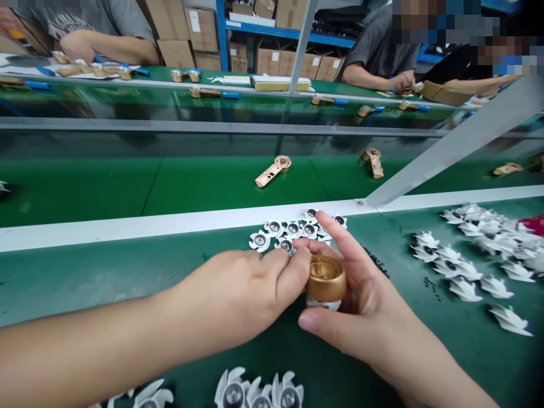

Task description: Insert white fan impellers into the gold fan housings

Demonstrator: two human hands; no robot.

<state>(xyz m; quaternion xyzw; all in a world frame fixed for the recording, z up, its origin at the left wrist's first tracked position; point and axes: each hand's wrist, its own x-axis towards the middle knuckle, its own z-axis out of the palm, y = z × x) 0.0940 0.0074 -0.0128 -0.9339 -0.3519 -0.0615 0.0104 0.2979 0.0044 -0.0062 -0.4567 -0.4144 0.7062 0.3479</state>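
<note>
A gold plastic housing (pixel 326 283) with a round, cup-shaped head is held between my hands above the green bench. My left hand (pixel 255 283) grips it from the left, its fingers closed and partly hidden behind the head. Around the right side curls my right hand (pixel 365 300), index finger stretched up and away, thumb low near the underside. A bit of a white part (pixel 325 305) shows beneath the gold rim. Just beyond my hands lies a group of white fan wheels (pixel 274 228) with dark centres.
More fan wheels lie in piles at right (pixel 465 289) and at the near edge (pixel 233 394). Small black pieces (pixel 432 289) are scattered there. Past a white rail (pixel 191 222), gold housings (pixel 274 171) rest on a green belt (pixel 85 187). A slanted post (pixel 459 141) rises at right. Co-workers sit opposite.
</note>
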